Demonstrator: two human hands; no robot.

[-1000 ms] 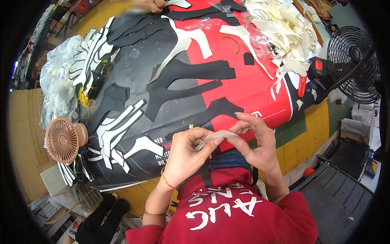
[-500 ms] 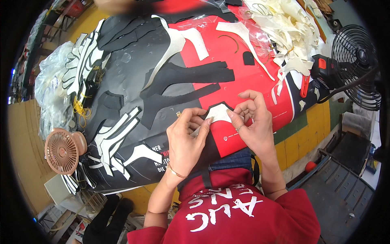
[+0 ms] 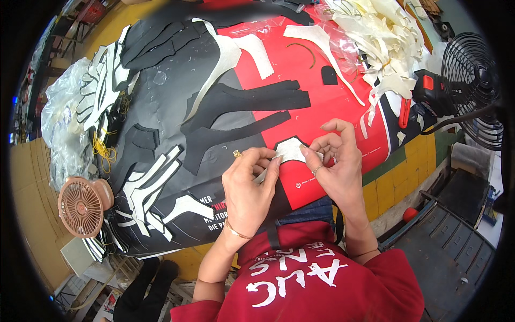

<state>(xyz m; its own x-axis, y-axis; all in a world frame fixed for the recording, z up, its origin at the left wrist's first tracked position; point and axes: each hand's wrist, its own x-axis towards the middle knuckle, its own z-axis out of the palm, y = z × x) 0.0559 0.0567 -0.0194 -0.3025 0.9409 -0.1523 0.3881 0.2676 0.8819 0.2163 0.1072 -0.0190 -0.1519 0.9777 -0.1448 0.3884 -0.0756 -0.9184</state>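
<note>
Between my two hands, just above the red part of the table cover, is a small white cut piece with a black backing (image 3: 291, 149). My left hand (image 3: 249, 177) pinches its left side with thumb and forefinger. At its right side, my right hand (image 3: 338, 158) grips the edge between thumb and fingers, the other fingers curled. The fingers hide both ends of the piece. Beyond the hands lie long black fabric pieces (image 3: 244, 102) and a curved white piece (image 3: 228, 53).
White and black strips (image 3: 147, 193) lie to the left beside a small brown fan (image 3: 81, 206). Cream scraps (image 3: 375, 32) are heaped at the far right, near a red cutter (image 3: 405, 112) and a black wire-cage fan (image 3: 472, 88). A plastic bag (image 3: 67, 118) sits at the left edge.
The view has shifted slightly. Both hands keep hold of the same piece in nearly the same place, with only small finger movement.
</note>
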